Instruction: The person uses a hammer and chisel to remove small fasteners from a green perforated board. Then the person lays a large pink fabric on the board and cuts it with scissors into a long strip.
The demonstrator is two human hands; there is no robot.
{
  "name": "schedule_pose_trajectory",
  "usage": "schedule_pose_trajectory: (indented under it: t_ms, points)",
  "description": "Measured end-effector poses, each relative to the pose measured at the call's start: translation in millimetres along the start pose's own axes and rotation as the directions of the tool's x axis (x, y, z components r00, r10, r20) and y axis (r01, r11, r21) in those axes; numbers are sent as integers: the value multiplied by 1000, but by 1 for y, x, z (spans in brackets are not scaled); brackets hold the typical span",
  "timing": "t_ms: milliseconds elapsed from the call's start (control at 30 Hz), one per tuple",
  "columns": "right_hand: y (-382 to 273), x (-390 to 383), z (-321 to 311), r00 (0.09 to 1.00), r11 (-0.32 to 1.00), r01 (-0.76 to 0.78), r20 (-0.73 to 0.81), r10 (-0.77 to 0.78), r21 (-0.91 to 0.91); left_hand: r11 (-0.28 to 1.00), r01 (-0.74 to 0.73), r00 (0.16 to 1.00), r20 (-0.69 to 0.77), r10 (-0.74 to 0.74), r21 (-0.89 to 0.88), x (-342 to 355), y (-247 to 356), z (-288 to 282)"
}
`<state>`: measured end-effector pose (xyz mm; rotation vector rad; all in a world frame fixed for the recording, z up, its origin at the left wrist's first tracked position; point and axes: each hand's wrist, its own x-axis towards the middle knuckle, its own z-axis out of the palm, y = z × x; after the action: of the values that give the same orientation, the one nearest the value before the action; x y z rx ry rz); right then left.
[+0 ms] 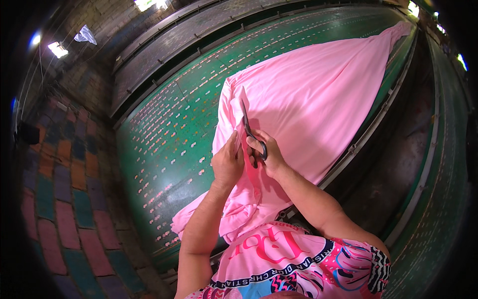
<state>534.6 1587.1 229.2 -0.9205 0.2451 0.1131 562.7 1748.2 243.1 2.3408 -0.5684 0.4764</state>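
Observation:
A large sheet of pink fabric (pixel 308 89) is spread over a long green table, its far end drawn together into a point at the upper right. My right hand (pixel 266 152) grips a pair of dark-handled scissors (pixel 245 117), whose blades point away from me along the folded left edge of the cloth. Just left of the scissors, my left hand (pixel 228 162) pinches that edge between thumb and fingers. Cut or loose fabric hangs in folds below both hands, against my body. How far apart the blades are is hard to make out.
The green table (pixel 164 129) carries rows of small printed marks and specks. Beyond it runs another long table (pixel 149 65), and a further green table (pixel 423 239) lies to the right across a dark gap. Colored paving blocks (pixel 69 214) cover the floor at left, beside a brick wall.

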Motion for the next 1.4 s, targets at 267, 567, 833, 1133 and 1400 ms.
schedule_pose_trajectory:
  t_ms: [267, 567, 833, 1133, 1400]
  points:
    - [74, -51, -51, 917, 914, -338, -141, 373, 223, 960, -277, 953, 121, 278, -33, -31, -22, 28]
    - [99, -69, -58, 925, 797, -272, -81, 370, 539, 954, 297, 830, 483, -277, 37, -45, -34, 79]
    - [96, -66, -60, 922, 787, -234, -127, 367, 570, 991, 127, 760, 645, -79, -29, -34, -20, 63]
    - [107, -63, -53, 952, 849, -152, -155, 263, 506, 998, 14, 868, 496, 19, -63, -55, -15, 56]
    - [99, -58, -53, 962, 843, -98, -166, 215, 529, 989, 44, 924, 383, 14, -141, -66, -15, 50]
